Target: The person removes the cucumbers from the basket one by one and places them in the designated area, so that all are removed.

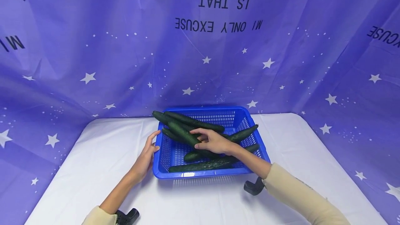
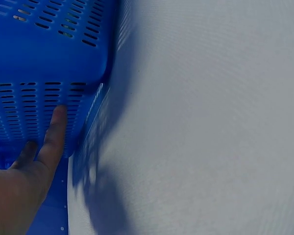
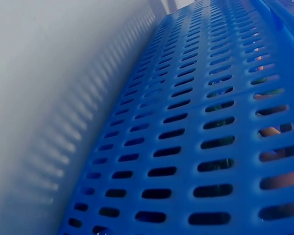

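A blue slotted plastic basket (image 1: 212,174) holds several dark green cucumbers. My right hand (image 1: 215,141) reaches in over the right side and pinches the near end of one cucumber (image 1: 181,133), thumb on one side and fingers on the other. This cucumber slants up toward the basket's left rim, on top of others. At the left side, my left hand (image 1: 146,157) touches the rim from outside; in the left wrist view its fingers (image 2: 53,142) lie extended along the slotted wall (image 2: 19,105). The right wrist view has the basket wall (image 3: 186,117) hiding most of the right hand.
Beneath the basket is a table with a white cloth (image 1: 300,155). A purple curtain (image 1: 200,75) with stars and lettering hangs behind and at both sides, close to the basket's back. Black wrist mounts (image 1: 254,186) stick out under the forearms.
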`<control>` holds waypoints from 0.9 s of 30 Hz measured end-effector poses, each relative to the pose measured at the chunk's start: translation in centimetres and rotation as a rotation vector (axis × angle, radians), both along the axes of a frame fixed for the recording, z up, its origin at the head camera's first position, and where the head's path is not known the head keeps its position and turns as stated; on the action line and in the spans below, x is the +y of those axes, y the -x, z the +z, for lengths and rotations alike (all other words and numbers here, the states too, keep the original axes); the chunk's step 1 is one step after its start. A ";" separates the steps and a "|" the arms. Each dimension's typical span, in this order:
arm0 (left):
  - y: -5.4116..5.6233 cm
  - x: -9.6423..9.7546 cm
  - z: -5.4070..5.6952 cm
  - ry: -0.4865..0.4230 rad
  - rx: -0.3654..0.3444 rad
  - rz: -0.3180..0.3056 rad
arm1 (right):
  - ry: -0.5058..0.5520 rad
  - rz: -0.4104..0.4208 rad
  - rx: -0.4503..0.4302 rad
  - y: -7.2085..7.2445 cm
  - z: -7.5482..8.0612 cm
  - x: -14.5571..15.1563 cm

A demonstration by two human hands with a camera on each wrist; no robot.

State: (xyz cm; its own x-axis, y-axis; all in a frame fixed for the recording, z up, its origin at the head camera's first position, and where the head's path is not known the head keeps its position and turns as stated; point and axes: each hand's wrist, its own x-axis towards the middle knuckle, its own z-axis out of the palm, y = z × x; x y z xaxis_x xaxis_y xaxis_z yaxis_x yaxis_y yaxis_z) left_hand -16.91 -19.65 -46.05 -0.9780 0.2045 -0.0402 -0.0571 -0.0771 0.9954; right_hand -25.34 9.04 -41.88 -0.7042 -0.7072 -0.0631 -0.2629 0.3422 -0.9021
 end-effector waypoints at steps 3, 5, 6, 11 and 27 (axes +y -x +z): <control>-0.1 0.0 0.0 0.001 0.000 0.001 | 0.015 0.008 -0.003 -0.2 0.1 0.0; -0.1 0.0 -0.1 -0.001 0.000 0.002 | 0.022 0.015 0.005 -0.2 0.2 0.0; -0.1 0.0 -0.1 0.001 0.001 0.003 | 0.025 0.015 0.007 -0.2 0.3 0.0; 0.1 -0.1 -0.2 0.006 0.005 -0.001 | 0.073 -0.024 0.023 0.0 0.6 0.4; 0.0 0.1 0.0 0.018 0.009 0.004 | 0.456 -0.335 0.024 0.5 7.1 4.0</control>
State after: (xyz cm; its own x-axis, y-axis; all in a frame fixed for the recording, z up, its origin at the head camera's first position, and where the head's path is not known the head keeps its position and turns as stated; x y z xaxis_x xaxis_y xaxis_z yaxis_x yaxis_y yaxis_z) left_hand -16.93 -19.53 -46.01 -0.9792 0.2000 -0.0349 -0.0476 -0.0589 0.9971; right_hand -25.85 13.06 -34.81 -0.8922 -0.3967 0.2158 -0.2297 -0.0128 -0.9732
